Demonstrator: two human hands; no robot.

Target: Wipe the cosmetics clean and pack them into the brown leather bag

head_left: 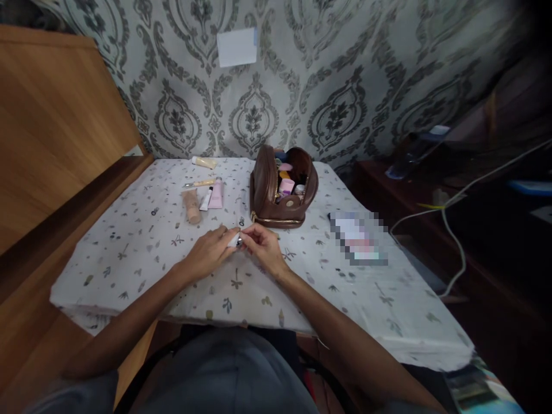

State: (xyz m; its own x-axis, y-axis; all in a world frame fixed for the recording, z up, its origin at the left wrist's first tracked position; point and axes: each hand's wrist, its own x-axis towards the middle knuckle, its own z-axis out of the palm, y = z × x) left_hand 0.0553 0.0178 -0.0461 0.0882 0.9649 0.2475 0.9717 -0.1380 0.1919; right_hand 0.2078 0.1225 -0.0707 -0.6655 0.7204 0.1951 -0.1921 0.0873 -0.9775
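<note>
Near the middle of the table, my left hand is closed around a small white object with a dark, shiny end. Its kind is mostly hidden by the fingers. My right hand pinches the dark end from the other side. Just beyond my hands stands a brown leather cosmetic bag, unzipped, with pink, yellow and white items inside. To its left lie a beige squeeze tube, a small white tube with a black cap, a pink tube and a slim yellowish tube.
A cream tube lies at the table's back edge. A pixelated flat item rests on the right of the patterned tablecloth. A wooden panel borders the left side; a white cable hangs at right.
</note>
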